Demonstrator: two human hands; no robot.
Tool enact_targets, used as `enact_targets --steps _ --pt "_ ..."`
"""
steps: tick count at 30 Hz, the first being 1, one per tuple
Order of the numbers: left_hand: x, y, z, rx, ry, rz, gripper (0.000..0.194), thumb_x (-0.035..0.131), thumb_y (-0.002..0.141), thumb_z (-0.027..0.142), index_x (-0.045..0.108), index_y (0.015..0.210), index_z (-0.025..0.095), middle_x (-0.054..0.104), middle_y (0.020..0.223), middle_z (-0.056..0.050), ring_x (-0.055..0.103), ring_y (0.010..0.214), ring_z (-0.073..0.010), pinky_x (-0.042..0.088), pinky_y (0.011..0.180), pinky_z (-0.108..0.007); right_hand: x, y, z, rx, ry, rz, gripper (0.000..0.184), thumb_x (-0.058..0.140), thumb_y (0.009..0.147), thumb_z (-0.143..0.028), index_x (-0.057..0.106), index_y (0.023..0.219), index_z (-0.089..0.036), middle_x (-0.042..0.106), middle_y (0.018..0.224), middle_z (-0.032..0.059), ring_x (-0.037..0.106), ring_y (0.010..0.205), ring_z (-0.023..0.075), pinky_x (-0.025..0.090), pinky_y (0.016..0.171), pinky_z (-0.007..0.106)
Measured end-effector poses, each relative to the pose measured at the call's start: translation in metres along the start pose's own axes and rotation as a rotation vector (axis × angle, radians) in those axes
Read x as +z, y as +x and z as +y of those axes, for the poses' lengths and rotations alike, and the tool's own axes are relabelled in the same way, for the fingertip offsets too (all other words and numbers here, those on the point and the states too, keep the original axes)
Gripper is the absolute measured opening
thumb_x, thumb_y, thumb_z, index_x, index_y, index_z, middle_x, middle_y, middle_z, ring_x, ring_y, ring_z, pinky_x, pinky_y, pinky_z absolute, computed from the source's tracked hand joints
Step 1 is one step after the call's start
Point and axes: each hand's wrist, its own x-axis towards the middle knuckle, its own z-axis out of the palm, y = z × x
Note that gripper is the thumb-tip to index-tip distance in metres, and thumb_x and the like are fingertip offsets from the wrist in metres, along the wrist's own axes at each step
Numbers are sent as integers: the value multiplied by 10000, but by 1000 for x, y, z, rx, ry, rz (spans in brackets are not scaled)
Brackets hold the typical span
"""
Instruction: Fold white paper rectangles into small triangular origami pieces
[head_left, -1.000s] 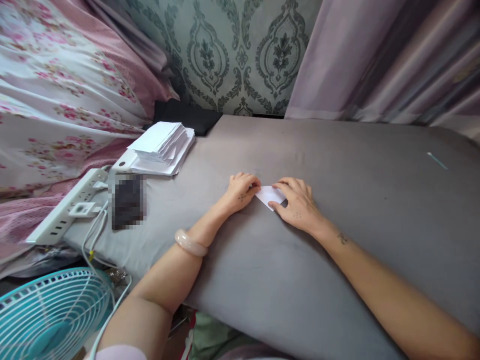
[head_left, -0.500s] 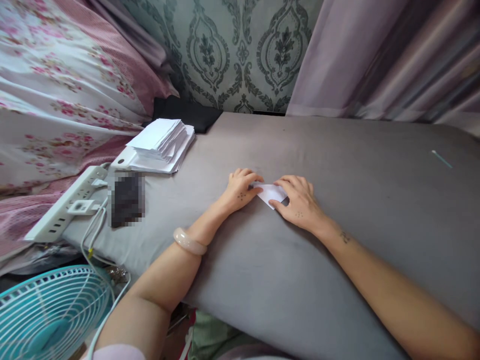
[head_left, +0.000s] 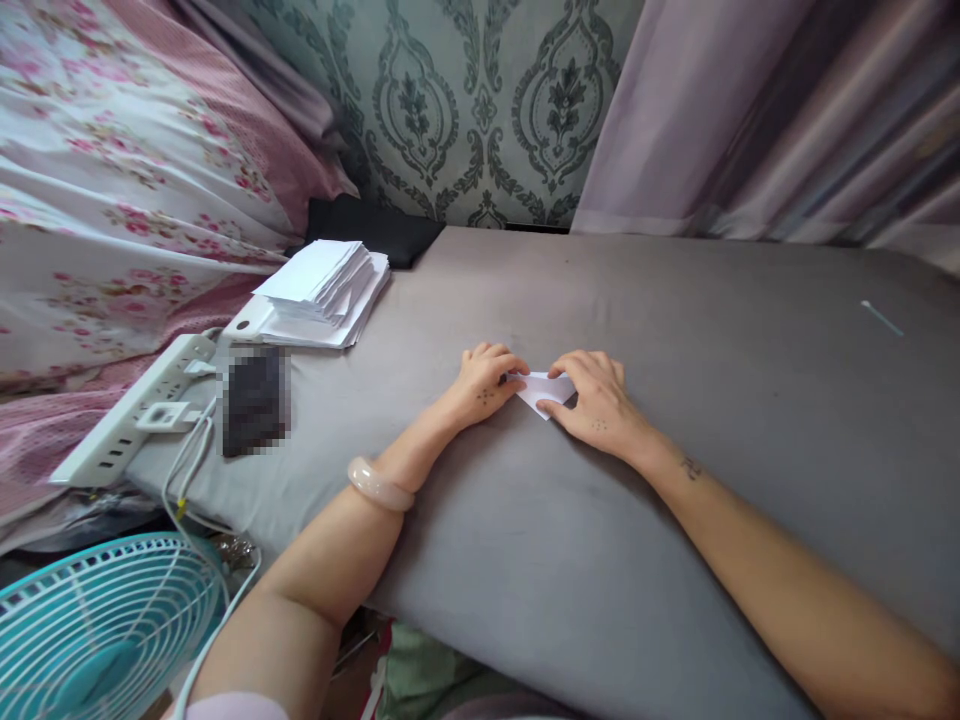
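A small folded piece of white paper [head_left: 544,392] lies on the grey bed sheet [head_left: 540,560], its pointed corner toward me. My left hand [head_left: 487,382] pinches its left end between thumb and fingers. On the other side, my right hand [head_left: 592,400] grips the right part, thumb on the near edge and fingertips at the far edge. The fingers of both hands hide the paper's two ends. A pale bangle [head_left: 379,486] circles my left wrist.
A stack of white paper [head_left: 322,290] sits at the back left, before a black flat item [head_left: 375,228]. Nearer are a white power strip [head_left: 131,415] with cables and a blurred dark object [head_left: 255,400]. A turquoise fan [head_left: 112,630] stands lower left. A thin stick [head_left: 883,317] lies far right.
The far edge of the folded paper shows a little more clearly between my hands, and my left fingers have shifted slightly. Both hands keep hold of it.
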Motion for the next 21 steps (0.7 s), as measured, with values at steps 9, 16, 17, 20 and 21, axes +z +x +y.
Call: enact_targets --steps 9,16,17,20,21 --pt "1 1 -1 1 -64 -38 180 532 875 244 690 962 227 657 1006 -49 524 1010 -226 335 893 -396 4 13 12 125 146 -100 200 687 770 -373 672 944 -275 698 1004 20 594 979 245 392 895 444" --pt "1 1 -2 41 -78 -36 148 534 882 232 680 902 216 678 959 -33 548 962 -202 331 923 -383 1 11 24 37 226 -104 147 585 870 -304 729 868 -273 705 924 31 578 891 216 402 814 388" --pt "1 1 -3 59 -65 -39 152 527 887 231 677 904 215 677 966 -35 547 963 -202 333 913 -375 0 10 24 12 213 -106 169 562 887 -296 730 890 -273 702 936 36 573 894 216 395 814 388" --pt "2 0 -4 130 12 -43 175 494 910 232 667 919 212 668 1014 -49 532 976 -205 335 874 -354 -4 5 24 -68 154 -110 240 482 936 -272 721 954 -272 685 952 49 563 904 215 376 827 390" --pt "2 0 -4 152 44 -41 183 483 917 233 665 926 210 663 1028 -54 526 978 -206 333 864 -351 -6 4 24 -96 137 -113 258 459 947 -264 716 973 -271 678 953 52 559 907 214 372 834 389"
